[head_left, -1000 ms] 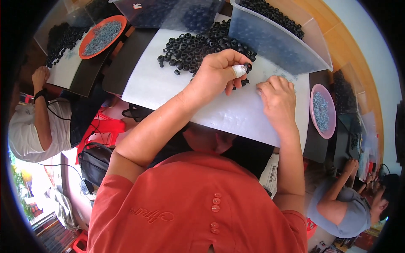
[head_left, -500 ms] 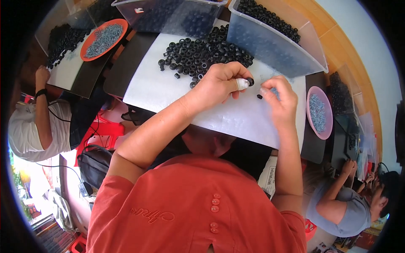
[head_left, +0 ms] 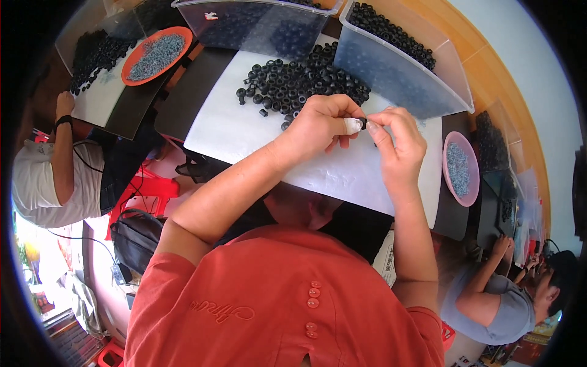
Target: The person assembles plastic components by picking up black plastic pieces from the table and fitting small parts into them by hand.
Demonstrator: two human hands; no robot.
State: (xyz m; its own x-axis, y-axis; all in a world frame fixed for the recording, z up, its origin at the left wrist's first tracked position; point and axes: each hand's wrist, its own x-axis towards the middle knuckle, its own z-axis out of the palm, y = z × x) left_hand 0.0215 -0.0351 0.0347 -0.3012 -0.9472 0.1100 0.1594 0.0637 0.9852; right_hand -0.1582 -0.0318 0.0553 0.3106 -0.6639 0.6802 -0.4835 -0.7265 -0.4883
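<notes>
Head-worn fisheye view, facing down
It looks from close above the table [head_left: 194,95], reaching beyond both its sides.

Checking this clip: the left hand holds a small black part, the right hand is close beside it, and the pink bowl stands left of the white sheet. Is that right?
Not quite: the pink bowl stands right of the white sheet, as the head view shows. The rest is correct: the left hand holds a small black part, the right hand close beside it.

Pretty clearly a small workshop tbh. Big clear bins [head_left: 391,70] of black parts [head_left: 275,85], plus co-workers [head_left: 70,177] at neighbouring tables [head_left: 127,111].
</notes>
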